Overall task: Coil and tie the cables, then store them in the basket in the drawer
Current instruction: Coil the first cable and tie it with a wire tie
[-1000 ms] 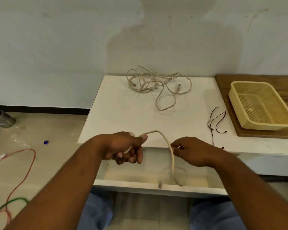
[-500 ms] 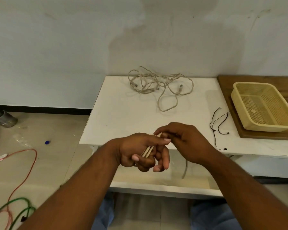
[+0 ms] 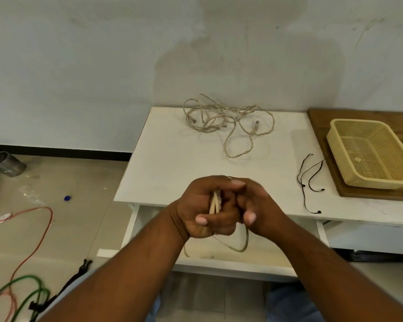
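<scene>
My left hand (image 3: pixel 203 205) is shut on a cream cable (image 3: pixel 215 202), with several folded strands showing between its fingers. Pressed against it from the right, my right hand (image 3: pixel 257 205) also grips the cable. A loose loop of the same cable hangs below both hands into the open white drawer (image 3: pixel 230 263). Tangled beige cables (image 3: pixel 228 123) lie at the back of the white table (image 3: pixel 172 163). Thin black ties (image 3: pixel 308 180) rest on the table's right part. A yellow mesh basket (image 3: pixel 370 154) sits on a wooden board at the right.
A wooden board (image 3: pixel 372 196) lies under the basket. On the floor at the left are a red wire (image 3: pixel 42 233), a green wire (image 3: pixel 26 291), a black strap (image 3: pixel 79 273) and a metal can (image 3: pixel 6 163). The wall stands right behind the table.
My hands came together from apart. The cable that arched between them is now folded into strands in my left hand, and a loop hangs into the drawer.
</scene>
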